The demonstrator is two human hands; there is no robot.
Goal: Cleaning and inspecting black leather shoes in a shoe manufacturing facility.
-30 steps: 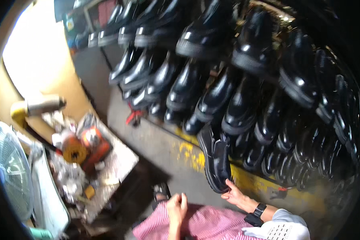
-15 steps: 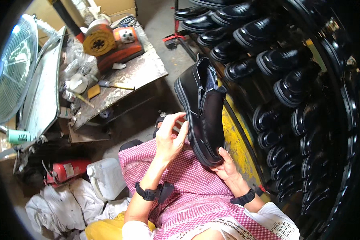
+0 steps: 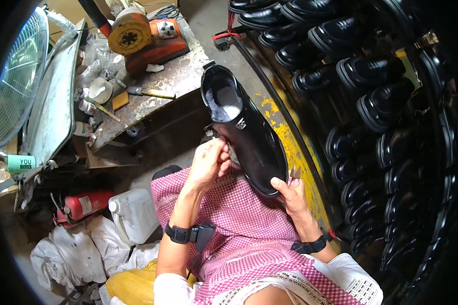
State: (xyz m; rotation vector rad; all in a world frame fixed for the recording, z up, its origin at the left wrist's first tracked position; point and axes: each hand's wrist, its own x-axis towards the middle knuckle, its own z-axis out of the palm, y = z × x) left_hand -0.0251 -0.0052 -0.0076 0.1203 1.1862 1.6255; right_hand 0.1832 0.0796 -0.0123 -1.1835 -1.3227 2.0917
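Observation:
A black leather ankle boot (image 3: pixel 254 145) hangs over my lap, its opening up and away from me and its toe near me. Light lining and a pale insole show inside. My right hand (image 3: pixel 292 195) grips the toe, thumb on top. Two small pointed metal blades (image 3: pixel 294 174), like those of snips, stick up from the same hand; their handles are hidden. Beside the boot's left side my left hand (image 3: pixel 208 160) is closed in a pinch, fingertips at the leather. What it pinches, if anything, cannot be made out.
Racks of shiny black shoes (image 3: pixel 371 71) fill the right side. At the left are a worn workbench (image 3: pixel 188 56) with an orange machine (image 3: pixel 158 51), a brush (image 3: pixel 152 94) and a fan (image 3: pixel 20 76). Below stand a red fire extinguisher (image 3: pixel 81 206) and a white jug (image 3: pixel 135 213).
The boot has rolled so its upper and opening face me instead of its side. My left hand has gone from spread fingers to a pinch. Blade tips now show at my right hand.

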